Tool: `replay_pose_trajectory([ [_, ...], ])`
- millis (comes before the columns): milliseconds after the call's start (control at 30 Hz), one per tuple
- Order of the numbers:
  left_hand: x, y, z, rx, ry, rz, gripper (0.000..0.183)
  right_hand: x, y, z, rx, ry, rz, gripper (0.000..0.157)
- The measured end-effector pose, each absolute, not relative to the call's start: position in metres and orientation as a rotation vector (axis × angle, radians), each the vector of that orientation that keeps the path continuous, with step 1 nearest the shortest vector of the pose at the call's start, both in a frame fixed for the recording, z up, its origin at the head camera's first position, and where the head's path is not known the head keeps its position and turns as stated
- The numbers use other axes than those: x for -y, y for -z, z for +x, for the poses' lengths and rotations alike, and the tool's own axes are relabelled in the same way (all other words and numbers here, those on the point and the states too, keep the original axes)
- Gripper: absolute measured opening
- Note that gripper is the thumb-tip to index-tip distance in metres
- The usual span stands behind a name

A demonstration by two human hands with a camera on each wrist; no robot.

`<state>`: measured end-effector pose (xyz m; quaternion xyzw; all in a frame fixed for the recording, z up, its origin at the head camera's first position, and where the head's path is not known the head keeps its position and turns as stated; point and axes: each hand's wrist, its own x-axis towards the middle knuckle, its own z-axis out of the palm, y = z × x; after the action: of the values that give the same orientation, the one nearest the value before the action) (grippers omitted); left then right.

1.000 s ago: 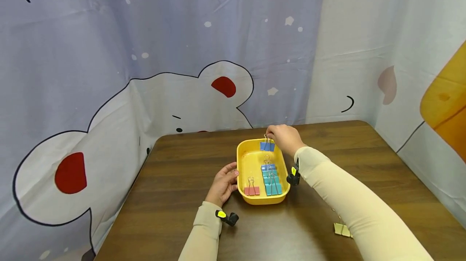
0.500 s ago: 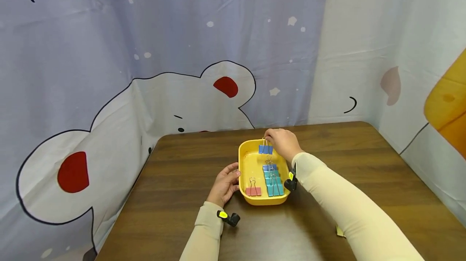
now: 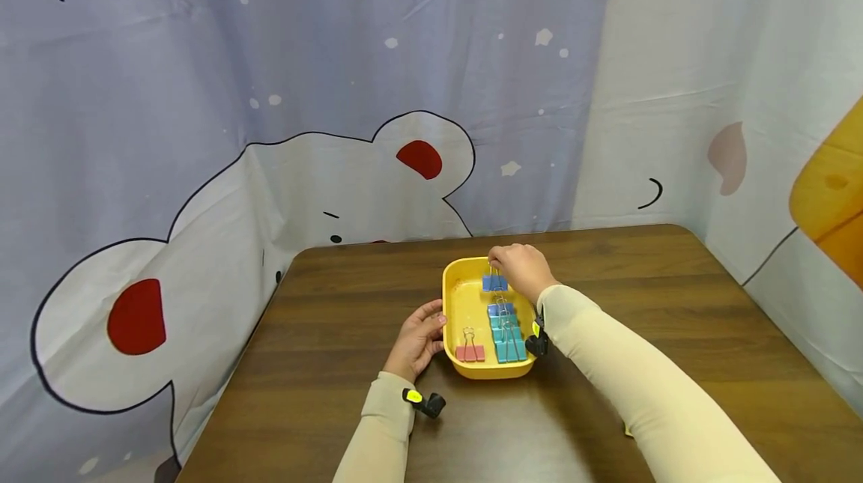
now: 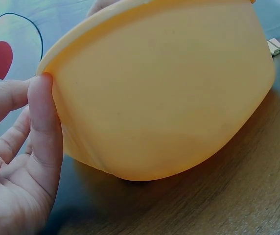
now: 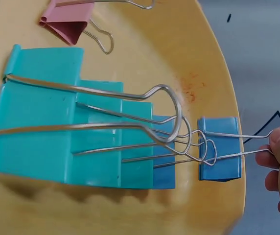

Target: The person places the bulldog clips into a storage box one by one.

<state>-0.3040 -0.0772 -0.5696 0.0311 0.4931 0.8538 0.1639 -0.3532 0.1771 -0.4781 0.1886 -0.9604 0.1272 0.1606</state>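
Observation:
My right hand (image 3: 522, 269) pinches the wire handles of a blue binder clip (image 5: 220, 148), which hangs at the far end inside a yellow plastic tray (image 3: 455, 296). My left hand (image 3: 414, 341) holds the tray's left side, the fingertips at its rim in the left wrist view. In the tray, a large teal binder clip (image 5: 37, 112) stands in front of smaller teal clips and another blue clip (image 5: 164, 178), lined up in a row. A pink binder clip (image 3: 470, 353) sits apart at the tray's near left, handles upward.
The tray stands on a brown wooden table (image 3: 337, 318). A pale yellow binder clip (image 4: 277, 47) lies on the table right of the tray, mostly hidden by the right sleeve in the head view. A printed curtain (image 3: 303, 56) hangs behind the table.
My right hand has lowered the blue binder clip farther into the tray, toward the row. The right forearm now covers most of the pale yellow clip. My left hand stays at the tray.

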Motion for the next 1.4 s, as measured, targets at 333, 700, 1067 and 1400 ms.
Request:
replay_pose_trajectory([
  [333, 0.078, 0.568, -0.305, -1.431, -2.427, 0.097, 0.041, -0.177, 0.481, -0.352, 2.786, -0.395, 0.607, 0.006],
  [700, 0.077, 0.568, -0.304, -1.422, -2.44, 0.083, 0.034, -0.176, 0.491, -0.357, 2.834, -0.301, 0.658, 0.006],
  [1067, 0.077, 0.568, -0.304, -1.421, -2.432, 0.106, 0.045, -0.175, 0.491, -0.358, 2.889, -0.344, 0.601, 0.008],
  [1400, 0.078, 0.57, -0.304, -1.43, -2.427, 0.104, 0.046, -0.172, 0.49, -0.36, 2.911, -0.324, 0.566, 0.01],
])
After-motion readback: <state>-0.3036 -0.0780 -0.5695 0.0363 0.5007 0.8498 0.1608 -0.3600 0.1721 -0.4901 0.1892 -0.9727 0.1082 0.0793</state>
